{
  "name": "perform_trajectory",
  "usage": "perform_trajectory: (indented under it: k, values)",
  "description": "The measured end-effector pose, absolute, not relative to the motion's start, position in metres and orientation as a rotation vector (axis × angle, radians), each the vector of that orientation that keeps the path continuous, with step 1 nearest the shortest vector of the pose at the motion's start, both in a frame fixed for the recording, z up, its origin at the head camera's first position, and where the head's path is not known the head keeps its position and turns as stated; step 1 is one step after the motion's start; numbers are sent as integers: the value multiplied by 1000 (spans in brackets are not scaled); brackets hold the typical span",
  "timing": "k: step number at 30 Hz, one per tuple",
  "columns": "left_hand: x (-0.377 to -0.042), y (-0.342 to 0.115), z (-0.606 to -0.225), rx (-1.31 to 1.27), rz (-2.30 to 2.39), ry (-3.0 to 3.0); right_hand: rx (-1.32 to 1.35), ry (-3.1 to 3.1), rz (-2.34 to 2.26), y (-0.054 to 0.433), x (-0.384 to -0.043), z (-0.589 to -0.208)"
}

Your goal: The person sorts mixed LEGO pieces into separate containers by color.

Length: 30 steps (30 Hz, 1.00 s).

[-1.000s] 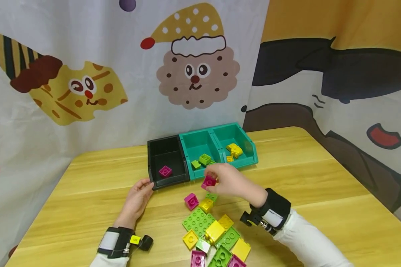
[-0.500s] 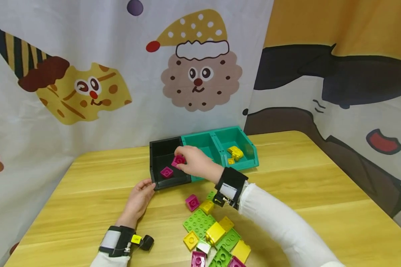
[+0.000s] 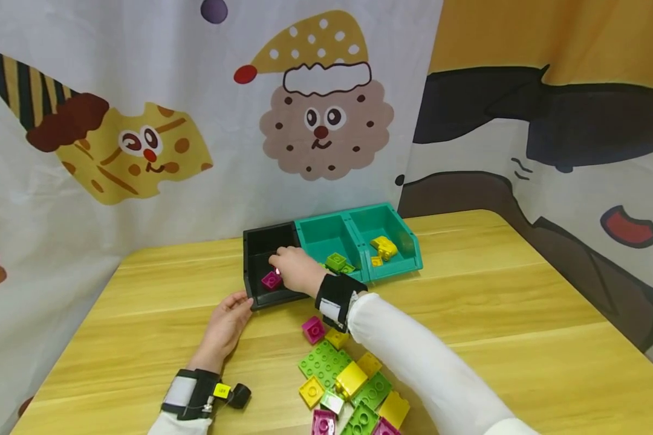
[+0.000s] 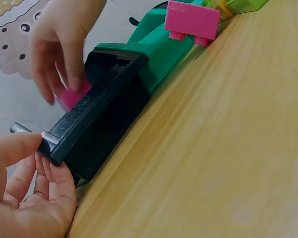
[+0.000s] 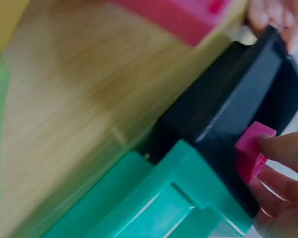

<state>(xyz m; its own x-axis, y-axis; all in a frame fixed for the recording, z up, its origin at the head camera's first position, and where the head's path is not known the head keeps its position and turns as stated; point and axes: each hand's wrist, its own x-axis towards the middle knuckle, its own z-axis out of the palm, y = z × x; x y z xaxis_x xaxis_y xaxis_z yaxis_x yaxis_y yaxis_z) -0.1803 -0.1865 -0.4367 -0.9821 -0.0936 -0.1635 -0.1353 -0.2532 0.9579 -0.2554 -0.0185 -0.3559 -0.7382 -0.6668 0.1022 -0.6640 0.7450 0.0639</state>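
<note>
My left hand (image 3: pixel 230 326) grips the front left corner of the black bin (image 3: pixel 276 298), thumb on the rim and fingers below, as the left wrist view shows (image 4: pixel 30 193). My right hand (image 3: pixel 299 270) is inside that bin, low over its floor. Between its thumb and fingers it holds a magenta toy brick (image 5: pixel 256 141), mostly covered by the hand in the head view. Another magenta brick (image 3: pixel 271 280) lies on the bin floor just left of these fingers.
Two joined teal bins (image 3: pixel 326 241) adjoin the black one; green bricks (image 3: pixel 336 261) lie in the middle, yellow bricks (image 3: pixel 383 248) in the right. On the wooden table (image 3: pixel 511 290) stands a magenta brick (image 3: pixel 313 329) beside a pile of green (image 3: pixel 324 360), yellow and magenta bricks.
My right hand has carried the magenta brick left from above the table by the middle bin, then down into the black bin. My left hand has stayed on the bin corner.
</note>
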Motion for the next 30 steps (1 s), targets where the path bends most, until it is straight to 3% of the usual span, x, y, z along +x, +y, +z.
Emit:
perform_trajectory:
  k: [6,20,30]
  values:
    - [-179,-187,-438,-302,2482,1860,1036,-2833,-306,-22,-257,-363]
    - [-182,-188,-438,-302,2468,1860,986,-2858,-366,-21,-263,-371]
    - [-182,-187,-438,-289,2478,1851,1101,-2802,30,-4,-265,-350]
